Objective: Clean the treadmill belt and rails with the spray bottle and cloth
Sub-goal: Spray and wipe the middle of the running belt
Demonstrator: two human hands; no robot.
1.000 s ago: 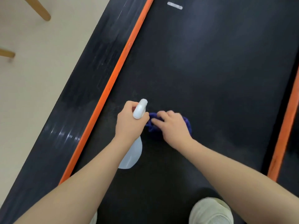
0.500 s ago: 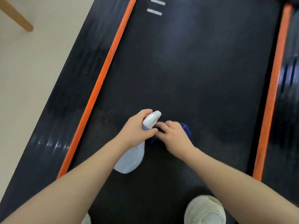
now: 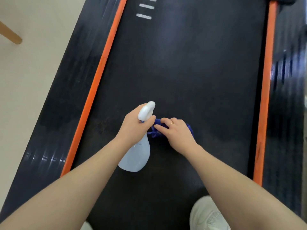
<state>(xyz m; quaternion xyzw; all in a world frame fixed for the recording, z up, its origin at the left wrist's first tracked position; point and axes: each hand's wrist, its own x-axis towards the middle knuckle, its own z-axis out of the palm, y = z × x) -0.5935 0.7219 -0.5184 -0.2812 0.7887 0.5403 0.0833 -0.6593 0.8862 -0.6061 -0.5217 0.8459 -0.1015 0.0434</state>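
1. Belt (image 3: pixel 191 72): black surface filling most of the view, running from the near edge to the top; three short white bars (image 3: pixel 144 8) are printed near its far end.
2. Rails: the left rail (image 3: pixel 54 117) and the right rail (image 3: pixel 285 113) are dark, glossy strips flanking the belt; each is separated from it by an orange stripe (image 3: pixel 98 77).
3. Floor (image 3: pixel 25 83): pale surface to the left of the treadmill, bearing one wooden leg (image 3: pixel 10 34) at the upper left.
4. Left hand (image 3: pixel 134 127): fingers curled round the neck of the bottle, just below the spray head; the forearm enters from the lower left.
5. Right hand (image 3: pixel 177 132): laid palm-down on the cloth with fingers bent into it, bunching the fabric against the belt; a ring shows on one finger. Whether the fingers close fully round the fabric cannot be told.
6. Bottle (image 3: pixel 137 156): translucent pale body with a white spray head, tilted, nozzle pointing away from the wearer; it is held above the belt's near half, just left of the cloth.
7. Shoe (image 3: pixel 207 214): pale, standing on the belt at the lower right.
8. Cloth (image 3: pixel 156 131): dark blue, crumpled, lying on the belt at mid-width, largely covered by the right hand and touching the left hand's knuckles.
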